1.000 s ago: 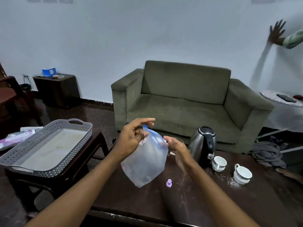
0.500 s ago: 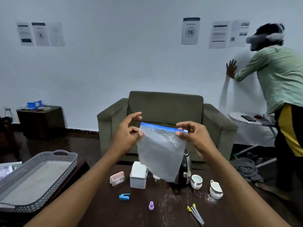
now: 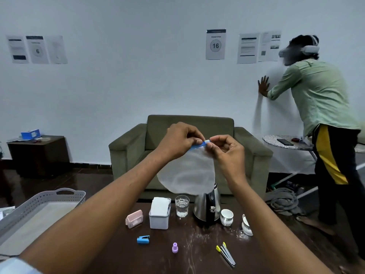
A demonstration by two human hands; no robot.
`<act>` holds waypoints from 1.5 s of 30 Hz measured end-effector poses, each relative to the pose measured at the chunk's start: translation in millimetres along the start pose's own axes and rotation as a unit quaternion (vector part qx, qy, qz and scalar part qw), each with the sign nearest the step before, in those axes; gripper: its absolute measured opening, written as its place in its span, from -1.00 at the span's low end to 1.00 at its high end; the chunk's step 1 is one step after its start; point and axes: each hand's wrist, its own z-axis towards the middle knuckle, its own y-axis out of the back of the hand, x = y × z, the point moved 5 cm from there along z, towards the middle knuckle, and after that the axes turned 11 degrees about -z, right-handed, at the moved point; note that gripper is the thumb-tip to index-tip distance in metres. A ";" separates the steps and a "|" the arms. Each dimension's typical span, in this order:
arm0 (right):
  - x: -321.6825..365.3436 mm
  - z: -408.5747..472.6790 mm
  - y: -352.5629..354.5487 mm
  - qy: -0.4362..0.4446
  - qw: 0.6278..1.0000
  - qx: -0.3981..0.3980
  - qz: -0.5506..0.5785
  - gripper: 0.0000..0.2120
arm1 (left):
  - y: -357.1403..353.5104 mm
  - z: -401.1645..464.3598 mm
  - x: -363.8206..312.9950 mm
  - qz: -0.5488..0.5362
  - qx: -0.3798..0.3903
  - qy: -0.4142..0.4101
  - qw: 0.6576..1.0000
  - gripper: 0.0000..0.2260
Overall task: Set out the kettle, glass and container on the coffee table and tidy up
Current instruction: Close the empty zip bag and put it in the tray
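Observation:
A clear zip bag (image 3: 187,173) with a blue seal strip hangs in the air over the coffee table (image 3: 197,252). My left hand (image 3: 178,139) and my right hand (image 3: 227,149) pinch its top edge close together at the white slider. Below on the table stand a steel kettle (image 3: 207,207), a glass (image 3: 182,206) of water and a grey container (image 3: 159,213) with a white lid. The bag covers the kettle's top.
On the table lie a pink box (image 3: 134,218), a blue stapler (image 3: 143,239), a purple cap (image 3: 175,247), tweezers (image 3: 226,254), two white cups (image 3: 226,217) and white powder. A grey tray (image 3: 29,212) sits left. Green sofa (image 3: 189,155) behind; a person (image 3: 324,119) stands right by the wall.
My hands have come together along the bag's blue seal, from holding its two corners apart. The view rose from the table to the wall.

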 end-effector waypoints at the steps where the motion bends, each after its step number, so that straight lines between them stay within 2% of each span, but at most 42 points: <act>1: -1.2 -1.2 0.9 -0.011 1.000 -0.013 0.013 -0.86 | -1.4 -0.2 -0.3 -0.002 -0.003 0.000 1.000 -0.93; 7: -0.3 -6.8 -4.9 -0.056 0.992 -0.031 0.107 -0.90 | -12.0 4.3 -9.8 -0.010 0.000 0.007 1.000 -0.90; 15: 0.4 -3.9 -2.3 -0.080 0.991 -0.091 0.049 -0.83 | -15.5 8.3 -16.0 -0.011 -0.014 0.022 1.000 -0.94; 17: -0.4 -2.1 -1.5 -0.090 0.992 -0.079 0.033 -0.82 | -15.9 7.6 -19.0 -0.004 -0.007 0.013 1.000 -0.92; 22: 7.9 5.1 5.3 -0.069 0.997 0.033 0.028 -0.85 | -11.9 8.6 -26.5 0.034 0.013 -0.024 0.999 -0.88; 31: 22.5 16.5 19.2 -0.010 0.992 0.129 -0.013 -0.85 | -8.9 7.5 -36.3 0.019 0.062 -0.053 0.997 -0.90; 33: 25.4 17.8 19.5 0.003 0.990 0.135 -0.035 -0.87 | -11.4 6.9 -38.4 0.022 0.064 -0.052 0.996 -0.90; 36: 25.6 19.1 20.4 0.027 0.988 0.132 -0.074 -0.81 | -14.5 7.3 -41.4 0.045 0.061 -0.041 0.996 -0.91; 45: -1.8 26.7 50.8 -0.034 0.997 0.055 0.035 -0.82 | 30.6 -10.5 5.2 0.142 0.075 0.057 0.985 -0.94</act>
